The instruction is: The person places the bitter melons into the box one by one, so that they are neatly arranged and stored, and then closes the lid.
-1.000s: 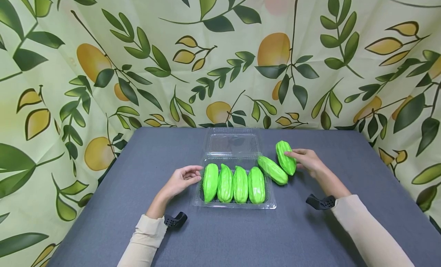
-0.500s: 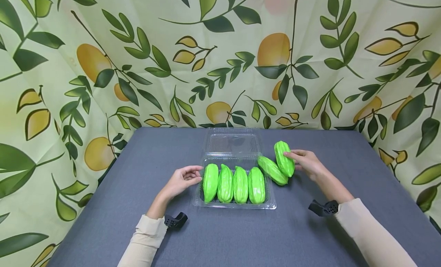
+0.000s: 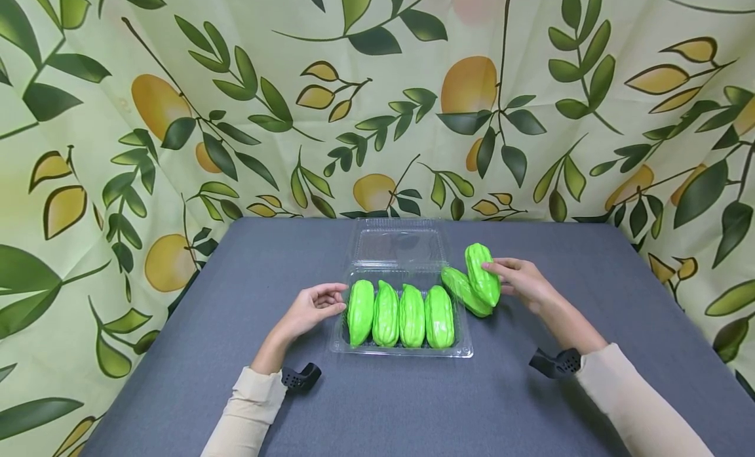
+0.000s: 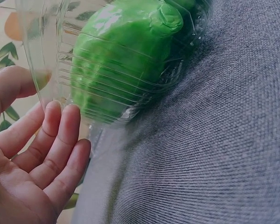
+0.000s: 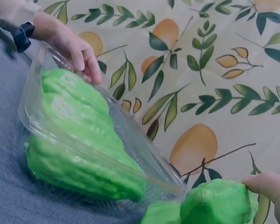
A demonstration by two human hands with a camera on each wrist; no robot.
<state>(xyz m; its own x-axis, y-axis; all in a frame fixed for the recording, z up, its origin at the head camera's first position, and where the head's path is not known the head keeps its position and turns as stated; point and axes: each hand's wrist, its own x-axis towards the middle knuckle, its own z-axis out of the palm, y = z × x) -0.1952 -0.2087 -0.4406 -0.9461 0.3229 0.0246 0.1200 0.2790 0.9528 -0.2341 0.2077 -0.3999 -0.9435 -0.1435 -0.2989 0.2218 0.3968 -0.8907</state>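
A clear plastic clamshell box [image 3: 401, 353] lies with its lid folded back, and several bright green bitter melons [image 3: 386, 313] stand side by side in it. My left hand [image 3: 305, 311] pinches the box's left rim; in the left wrist view, the thumb tip shows through the plastic, with the other fingers [image 4: 69, 123] outside, near the leftmost melon [image 4: 121, 56]. My right hand [image 3: 525, 281] grips a bitter melon [image 3: 480, 270] between thumb and fingers, tilted above a loose melon [image 3: 457, 285] beside the box. The right wrist view shows the held melon [image 5: 217, 203] close up.
The box's raised lid [image 3: 401, 244] leans toward the back of the grey cloth-covered table [image 3: 283, 247]. Behind hangs a leaf-and-fruit patterned curtain [image 3: 389, 136]. Black straps [image 3: 302, 376] sit at both wrists. The loose melon's left end lies against the box's right rim.
My right hand has carried its melon slightly left and a little lower, so it now overlaps the loose melon more. My left hand and the box have not moved.
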